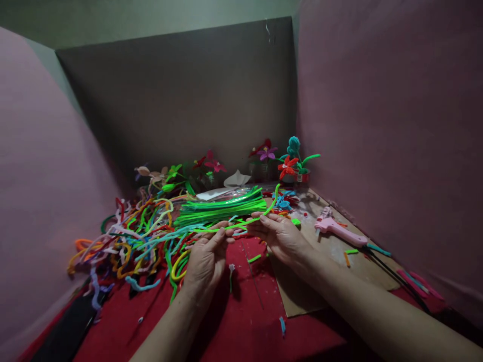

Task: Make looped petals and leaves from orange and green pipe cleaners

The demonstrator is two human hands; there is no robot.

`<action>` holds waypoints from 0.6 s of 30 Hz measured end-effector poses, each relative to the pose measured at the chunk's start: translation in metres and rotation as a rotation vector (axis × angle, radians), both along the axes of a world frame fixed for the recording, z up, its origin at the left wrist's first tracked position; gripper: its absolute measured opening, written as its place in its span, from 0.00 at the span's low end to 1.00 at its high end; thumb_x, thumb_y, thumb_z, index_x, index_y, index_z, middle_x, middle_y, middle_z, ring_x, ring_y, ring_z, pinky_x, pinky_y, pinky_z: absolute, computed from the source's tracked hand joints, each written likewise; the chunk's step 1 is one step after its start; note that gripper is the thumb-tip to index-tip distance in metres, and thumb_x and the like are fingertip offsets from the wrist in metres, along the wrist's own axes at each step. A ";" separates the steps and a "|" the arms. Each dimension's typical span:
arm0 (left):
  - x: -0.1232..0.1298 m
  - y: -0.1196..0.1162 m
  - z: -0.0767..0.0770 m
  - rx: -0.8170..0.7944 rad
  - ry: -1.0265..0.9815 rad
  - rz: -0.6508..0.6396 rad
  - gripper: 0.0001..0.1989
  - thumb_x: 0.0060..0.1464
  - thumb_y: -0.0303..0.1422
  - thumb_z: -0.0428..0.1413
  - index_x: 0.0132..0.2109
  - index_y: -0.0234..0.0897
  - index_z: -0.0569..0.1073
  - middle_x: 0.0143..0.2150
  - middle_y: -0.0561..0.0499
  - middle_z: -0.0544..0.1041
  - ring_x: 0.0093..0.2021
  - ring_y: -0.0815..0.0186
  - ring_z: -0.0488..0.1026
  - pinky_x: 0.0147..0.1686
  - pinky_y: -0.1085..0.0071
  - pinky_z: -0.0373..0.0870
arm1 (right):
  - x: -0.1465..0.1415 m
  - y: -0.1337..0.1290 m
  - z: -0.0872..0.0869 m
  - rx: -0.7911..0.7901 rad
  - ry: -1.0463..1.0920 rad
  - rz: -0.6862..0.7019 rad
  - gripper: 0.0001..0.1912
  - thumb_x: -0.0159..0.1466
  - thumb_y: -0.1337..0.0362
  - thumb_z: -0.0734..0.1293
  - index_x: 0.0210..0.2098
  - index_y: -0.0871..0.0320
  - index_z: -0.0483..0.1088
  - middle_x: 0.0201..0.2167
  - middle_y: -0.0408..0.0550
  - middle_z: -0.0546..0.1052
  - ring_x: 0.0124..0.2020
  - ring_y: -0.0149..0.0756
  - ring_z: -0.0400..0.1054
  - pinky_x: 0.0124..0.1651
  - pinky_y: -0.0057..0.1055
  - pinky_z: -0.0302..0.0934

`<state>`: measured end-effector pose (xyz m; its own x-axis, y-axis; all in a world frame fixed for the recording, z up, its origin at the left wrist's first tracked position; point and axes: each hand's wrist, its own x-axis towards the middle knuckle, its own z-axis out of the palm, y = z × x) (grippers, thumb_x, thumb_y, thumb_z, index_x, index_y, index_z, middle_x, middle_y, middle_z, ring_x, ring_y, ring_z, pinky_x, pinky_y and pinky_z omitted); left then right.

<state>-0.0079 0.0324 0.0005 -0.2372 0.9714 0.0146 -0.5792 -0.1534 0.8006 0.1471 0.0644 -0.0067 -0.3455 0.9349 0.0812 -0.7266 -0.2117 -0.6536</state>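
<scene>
Two hands hold one fuzzy, bright green pipe cleaner [245,222]. The left hand [211,251] pinches it with the thumb on top, and the right hand [279,235] pinches it too, its fingers half curled. The thin stem runs between them and bends up past the right hand. Behind them lies a bundle of straight green pipe cleaners [221,211], above the red cloth [241,311].

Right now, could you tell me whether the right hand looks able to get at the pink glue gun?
Probably yes: the pink glue gun lies uncovered on the cardboard, close beside the right hand. Its fingers hold a green pipe cleaner, though, so they would likely need to release that first.
</scene>
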 end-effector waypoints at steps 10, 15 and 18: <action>0.009 -0.009 -0.001 -0.013 0.094 -0.116 0.09 0.38 0.27 0.63 0.30 0.27 0.75 0.22 0.49 0.74 0.20 0.74 0.69 0.18 0.82 0.64 | -0.004 -0.010 -0.002 -0.035 -0.078 -0.037 0.12 0.46 0.66 0.73 0.30 0.64 0.74 0.22 0.47 0.75 0.24 0.29 0.69 0.35 0.28 0.61; 0.009 -0.010 -0.003 -0.012 0.121 -0.093 0.10 0.38 0.28 0.63 0.31 0.28 0.74 0.20 0.51 0.73 0.19 0.73 0.68 0.16 0.81 0.63 | -0.001 -0.009 -0.002 -0.039 -0.027 -0.042 0.11 0.45 0.68 0.73 0.28 0.64 0.74 0.25 0.47 0.75 0.26 0.29 0.69 0.36 0.28 0.63; 0.008 -0.011 -0.002 -0.010 0.145 -0.068 0.12 0.38 0.29 0.63 0.32 0.28 0.73 0.20 0.52 0.73 0.19 0.73 0.68 0.15 0.79 0.63 | -0.002 -0.007 -0.005 -0.036 -0.048 -0.051 0.10 0.46 0.68 0.73 0.29 0.64 0.74 0.25 0.47 0.75 0.25 0.29 0.68 0.35 0.28 0.63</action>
